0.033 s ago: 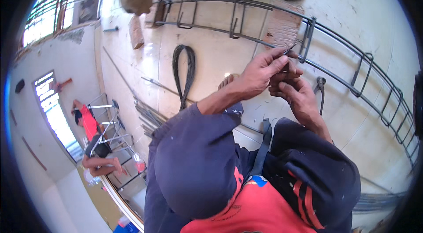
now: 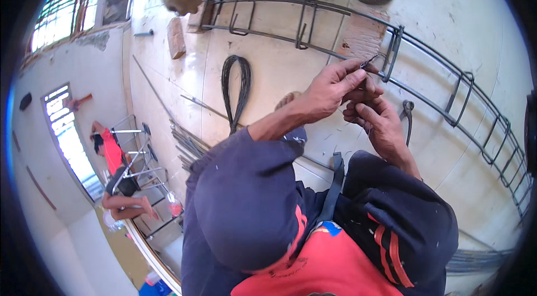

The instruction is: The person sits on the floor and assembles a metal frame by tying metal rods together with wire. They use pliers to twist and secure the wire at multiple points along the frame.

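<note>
The left hand (image 2: 338, 88) has its grip pinched on thin dark wire (image 2: 366, 64), just beside a square hoop (image 2: 395, 52) of the steel cage (image 2: 414, 92) at two o'clock. Pinch close to the hoop and pull snug. At four o'clock, the right hand's (image 2: 381, 123) fingers curl, perhaps on wire; I can't tell. Fingers hide the wire's tail. Far off, the cage's end gets dim.

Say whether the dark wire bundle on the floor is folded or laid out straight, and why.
Folded: the dark wire bundle bends round at the top, and its two sides come together lower down.
</note>
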A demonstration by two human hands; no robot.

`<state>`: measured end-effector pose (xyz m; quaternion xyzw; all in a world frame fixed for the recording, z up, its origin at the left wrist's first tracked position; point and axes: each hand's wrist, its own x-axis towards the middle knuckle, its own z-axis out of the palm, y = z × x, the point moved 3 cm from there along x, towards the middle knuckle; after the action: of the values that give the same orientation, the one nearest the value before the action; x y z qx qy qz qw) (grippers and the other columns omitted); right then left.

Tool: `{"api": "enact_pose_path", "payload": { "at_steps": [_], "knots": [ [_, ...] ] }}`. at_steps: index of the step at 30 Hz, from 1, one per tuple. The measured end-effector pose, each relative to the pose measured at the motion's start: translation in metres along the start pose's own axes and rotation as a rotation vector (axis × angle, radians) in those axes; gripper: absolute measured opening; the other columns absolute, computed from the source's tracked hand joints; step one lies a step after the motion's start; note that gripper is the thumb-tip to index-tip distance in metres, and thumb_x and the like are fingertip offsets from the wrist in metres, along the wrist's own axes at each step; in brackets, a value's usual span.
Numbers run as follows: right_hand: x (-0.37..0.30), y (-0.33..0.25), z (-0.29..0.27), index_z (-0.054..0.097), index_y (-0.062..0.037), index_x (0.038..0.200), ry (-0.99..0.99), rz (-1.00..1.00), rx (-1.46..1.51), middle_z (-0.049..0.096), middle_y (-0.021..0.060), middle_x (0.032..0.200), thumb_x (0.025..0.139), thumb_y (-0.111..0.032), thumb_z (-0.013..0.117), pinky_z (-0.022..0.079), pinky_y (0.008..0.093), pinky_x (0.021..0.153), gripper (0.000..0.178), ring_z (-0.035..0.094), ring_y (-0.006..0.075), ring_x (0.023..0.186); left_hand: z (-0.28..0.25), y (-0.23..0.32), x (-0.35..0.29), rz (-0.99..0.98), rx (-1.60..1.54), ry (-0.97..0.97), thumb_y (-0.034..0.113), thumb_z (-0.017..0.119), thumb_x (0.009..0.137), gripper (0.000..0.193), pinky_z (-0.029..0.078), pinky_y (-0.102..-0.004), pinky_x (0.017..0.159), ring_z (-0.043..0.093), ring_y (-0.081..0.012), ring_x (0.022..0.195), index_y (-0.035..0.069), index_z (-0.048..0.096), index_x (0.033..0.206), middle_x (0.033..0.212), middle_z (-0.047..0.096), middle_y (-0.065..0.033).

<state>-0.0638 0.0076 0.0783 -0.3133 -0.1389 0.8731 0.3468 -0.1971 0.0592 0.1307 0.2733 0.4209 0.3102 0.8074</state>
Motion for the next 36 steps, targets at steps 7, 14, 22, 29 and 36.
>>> {"api": "enact_pose_path", "payload": {
  "at_steps": [7, 14, 22, 29, 36],
  "knots": [
    [0.019, -0.018, 0.012, 0.051, -0.0003, 0.128, -0.045, 0.04, -0.112, 0.053, -0.0004, 0.076, 0.095, -0.011, 0.05, 0.032, 0.0185, 0.05, 0.034, 0.036, 0.0041, 0.053, -0.045, 0.009, 0.001, 0.11, -0.203, 0.173, 0.015, 0.039, 0.102, 0.025, 0.05, -0.03, 0.073, 0.053, -0.0147, 0.075, -0.001, 0.049, 0.118, 0.08, 0.047, -0.0014],
    [0.022, 0.004, 0.02, 0.055, -0.0011, 0.127, 0.085, -0.089, -0.896, 0.038, -0.0021, 0.061, 0.095, -0.009, 0.043, 0.031, 0.0245, 0.05, 0.035, 0.034, 0.0074, 0.056, -0.077, -0.029, 0.008, 0.044, -0.398, 0.158, 0.013, 0.044, 0.099, 0.018, 0.043, -0.0292, 0.067, 0.046, -0.0129, 0.069, 0.0, 0.051, 0.11, 0.075, 0.044, 0.0001],
    [0.038, 0.019, 0.046, 0.043, 0.0026, 0.136, 0.018, 0.188, -0.772, 0.056, 0.005, 0.07, 0.1, -0.019, 0.042, 0.045, 0.0238, 0.056, 0.042, 0.055, 0.0111, 0.059, -0.119, -0.045, -0.004, -0.098, -0.485, 0.151, 0.017, 0.045, 0.099, 0.026, 0.05, -0.0289, 0.073, 0.057, -0.014, 0.075, 0.001, 0.054, 0.118, 0.082, 0.056, -0.002],
    [0.05, -0.043, 0.081, 0.046, -0.0013, 0.134, -0.056, 0.168, -1.168, 0.067, 0.0144, 0.1, 0.096, -0.01, 0.045, 0.051, 0.0334, 0.079, 0.039, 0.064, 0.0212, 0.091, -0.123, -0.03, -0.005, -0.245, -0.586, 0.082, 0.02, 0.046, 0.1, 0.024, 0.052, -0.029, 0.077, 0.062, -0.0142, 0.084, 0.005, 0.058, 0.115, 0.096, 0.063, -0.0044],
    [0.047, -0.066, 0.133, 0.067, -0.0089, 0.108, -0.112, -0.37, -1.975, 0.06, 0.0082, 0.087, 0.068, -0.001, 0.07, 0.048, 0.0356, 0.062, 0.041, 0.058, 0.0243, 0.072, -0.098, -0.021, -0.002, -0.338, -0.684, -0.037, 0.012, 0.05, 0.096, 0.02, 0.056, -0.028, 0.074, 0.063, -0.0151, 0.082, 0.005, 0.05, 0.115, 0.096, 0.062, -0.0082]
  ]
}}
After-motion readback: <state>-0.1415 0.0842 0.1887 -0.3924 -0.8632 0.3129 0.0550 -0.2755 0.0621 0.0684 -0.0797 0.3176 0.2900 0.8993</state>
